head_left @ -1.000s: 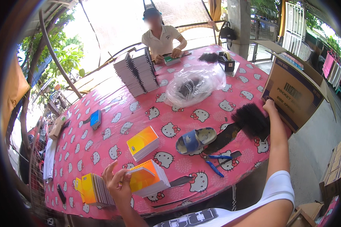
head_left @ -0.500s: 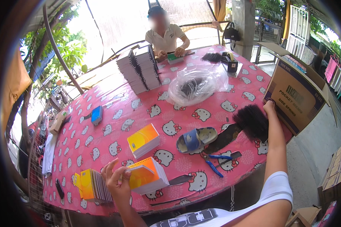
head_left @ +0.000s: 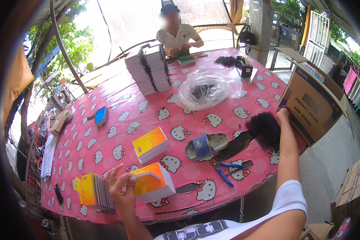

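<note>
My left hand is at the near edge of the table, its thumb and a finger closed on a small notebook. That notebook is tilted over a stack of orange-yellow notebooks. The other fingers are raised and bent. My right arm reaches far right, and my right hand is closed beside a pile of black spiral binding coils, close to the carton; what its fingers hold is hidden. Another orange-yellow stack lies behind the first. Coil-bound yellow notebooks stand to its left.
A blue slipper and blue-handled pliers lie mid-table. Behind are a clear plastic bag, tall notebook stacks and a tape dispenser. An open carton stands right. Across sits a person handling green notebooks.
The view has shifted slightly. Across the table, the person's hands have risen with something green above the small green stack. My own hands keep nearly the same places.
</note>
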A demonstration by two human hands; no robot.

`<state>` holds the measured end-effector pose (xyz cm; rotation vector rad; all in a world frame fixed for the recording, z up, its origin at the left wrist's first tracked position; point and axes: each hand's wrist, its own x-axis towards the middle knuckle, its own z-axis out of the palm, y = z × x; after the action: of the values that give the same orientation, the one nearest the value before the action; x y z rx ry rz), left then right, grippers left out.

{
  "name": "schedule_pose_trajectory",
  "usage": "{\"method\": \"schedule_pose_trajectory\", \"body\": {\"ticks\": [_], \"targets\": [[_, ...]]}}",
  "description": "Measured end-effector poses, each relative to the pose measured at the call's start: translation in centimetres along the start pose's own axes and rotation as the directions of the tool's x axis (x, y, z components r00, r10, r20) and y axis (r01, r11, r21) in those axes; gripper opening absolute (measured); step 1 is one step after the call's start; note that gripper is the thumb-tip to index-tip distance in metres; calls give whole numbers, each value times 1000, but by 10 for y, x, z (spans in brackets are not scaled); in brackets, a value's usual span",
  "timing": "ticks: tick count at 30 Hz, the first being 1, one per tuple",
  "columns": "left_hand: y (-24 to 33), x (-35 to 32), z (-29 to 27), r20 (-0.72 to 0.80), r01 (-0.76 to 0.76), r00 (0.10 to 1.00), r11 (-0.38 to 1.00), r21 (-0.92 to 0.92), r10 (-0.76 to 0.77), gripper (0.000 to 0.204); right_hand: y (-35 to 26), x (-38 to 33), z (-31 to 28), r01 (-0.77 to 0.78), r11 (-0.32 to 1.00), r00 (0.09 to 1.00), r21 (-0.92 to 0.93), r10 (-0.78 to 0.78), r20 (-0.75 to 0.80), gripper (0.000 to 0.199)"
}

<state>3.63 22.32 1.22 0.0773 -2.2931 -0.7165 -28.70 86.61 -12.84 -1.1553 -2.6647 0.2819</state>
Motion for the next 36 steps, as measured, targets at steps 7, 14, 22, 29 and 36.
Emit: {"method": "schedule_pose_trajectory", "body": {"ticks": [7, 14, 22, 29, 36], "targets": [[2, 0, 6, 7, 13, 1000, 999, -41, -13, 20, 8, 12, -5, 66, 997, 997, -48, -64, 49, 35], [-1, 0, 3, 1, 29, 1000, 999, -14, -29, 19, -22, -37, -39, -22, 998, 999, -60, 23, 22, 29], [1, -1, 1, 14, 36, 999, 999, -12, -36, 18, -29, -29, -37, -86, 996, 995, 22, 87, -52, 25], [4, -3, -2, 14, 32, 999, 999, -5, -32, 18, -26, -22, -41, -2, 999, 999, 37, 1, 39, 31], [4, -1, 3, 20, 44, 999, 998, -36, -43, 17, -6, 5, -30, 58, 998, 998, 16, -59, 26, 32]]}}
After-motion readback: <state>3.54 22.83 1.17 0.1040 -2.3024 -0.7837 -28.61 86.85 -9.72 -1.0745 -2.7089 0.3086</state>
